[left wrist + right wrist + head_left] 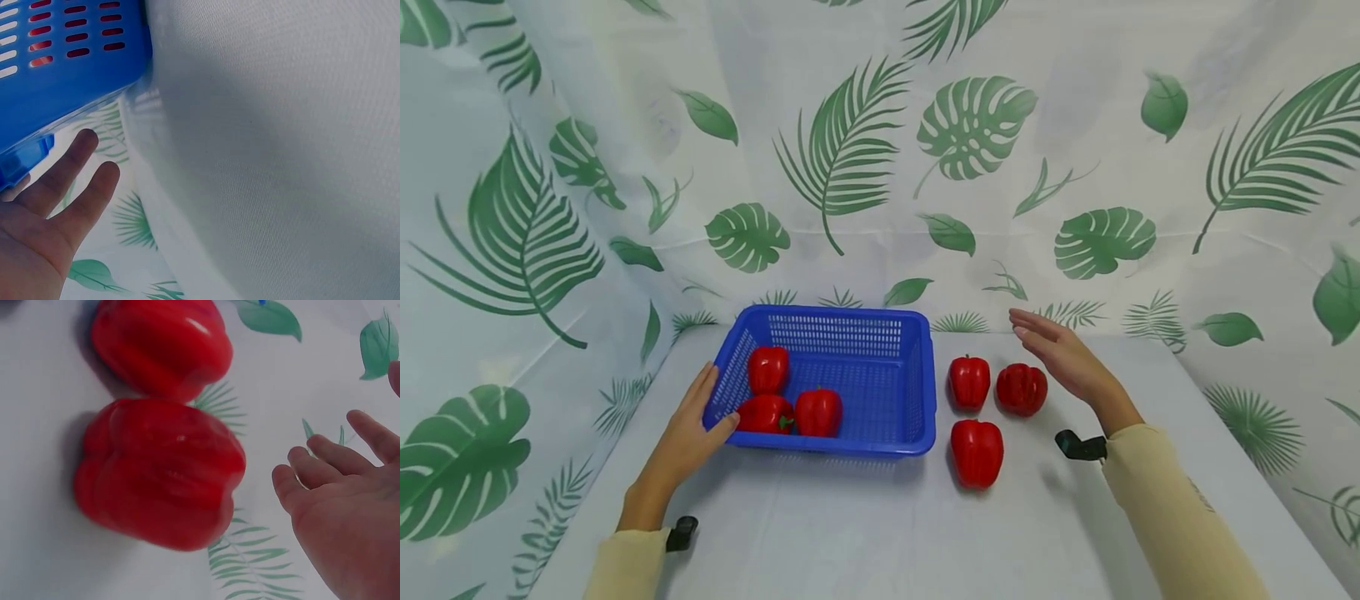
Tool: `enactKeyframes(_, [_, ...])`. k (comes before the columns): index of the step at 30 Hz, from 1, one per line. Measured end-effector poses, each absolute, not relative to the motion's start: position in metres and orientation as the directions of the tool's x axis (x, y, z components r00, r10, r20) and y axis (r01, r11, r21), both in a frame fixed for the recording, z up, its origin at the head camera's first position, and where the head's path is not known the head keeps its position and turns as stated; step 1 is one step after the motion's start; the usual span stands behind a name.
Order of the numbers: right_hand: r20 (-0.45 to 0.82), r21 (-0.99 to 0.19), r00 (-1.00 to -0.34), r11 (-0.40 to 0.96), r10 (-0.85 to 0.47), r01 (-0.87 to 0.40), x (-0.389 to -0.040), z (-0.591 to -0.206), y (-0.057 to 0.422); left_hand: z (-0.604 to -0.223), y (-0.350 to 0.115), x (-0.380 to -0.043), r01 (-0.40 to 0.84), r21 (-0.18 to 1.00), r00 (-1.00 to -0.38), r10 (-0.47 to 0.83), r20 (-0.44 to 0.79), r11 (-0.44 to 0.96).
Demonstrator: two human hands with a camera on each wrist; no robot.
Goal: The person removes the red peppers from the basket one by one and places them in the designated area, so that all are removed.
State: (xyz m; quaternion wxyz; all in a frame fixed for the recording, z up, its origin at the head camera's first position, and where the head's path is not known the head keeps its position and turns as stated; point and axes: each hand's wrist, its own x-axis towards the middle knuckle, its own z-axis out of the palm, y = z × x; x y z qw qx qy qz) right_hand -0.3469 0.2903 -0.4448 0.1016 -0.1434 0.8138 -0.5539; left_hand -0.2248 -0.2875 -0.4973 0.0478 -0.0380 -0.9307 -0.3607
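A blue plastic basket (850,446) holds three red bell peppers at its left end: one at the back (768,370), one lying at the front left (764,414) with a green stem, and one beside it (818,412). My left hand (688,433) rests at the basket's left rim, fingers extended along its side; in the left wrist view its fingers (84,206) are straight. Right of the basket lie three more bell peppers, at the back (969,383), right (1022,389) and front (977,454). My right hand (1071,358), fingers extended and holding nothing, hovers beside the right pepper.
Everything stands on a white-covered table (820,533). A white sheet with green leaf prints (850,167) hangs behind it and along both sides, close beyond the basket's back edge. Black devices (1081,446) are strapped to both wrists.
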Motion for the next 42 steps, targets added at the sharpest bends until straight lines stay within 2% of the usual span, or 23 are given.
enactKeyframes(14, [-0.003,-0.882,-0.919,0.434,-0.395,-0.183,-0.350,-0.430,0.251,-0.501,-0.287,-0.226,0.102,0.667,-0.992,0.023,0.126,0.738])
enactKeyframes(30, [0.035,-0.930,-0.877,0.304,-0.480,-0.204,-0.358,-0.419,0.212,-0.498,-0.287,-0.227,0.090,0.670,-0.994,0.021,0.110,0.737])
enactKeyframes(42, [0.034,-0.929,-0.856,0.300,-0.516,-0.217,-0.361,-0.415,0.177,-0.498,-0.289,-0.228,0.099,0.663,-0.992,0.024,0.122,0.742])
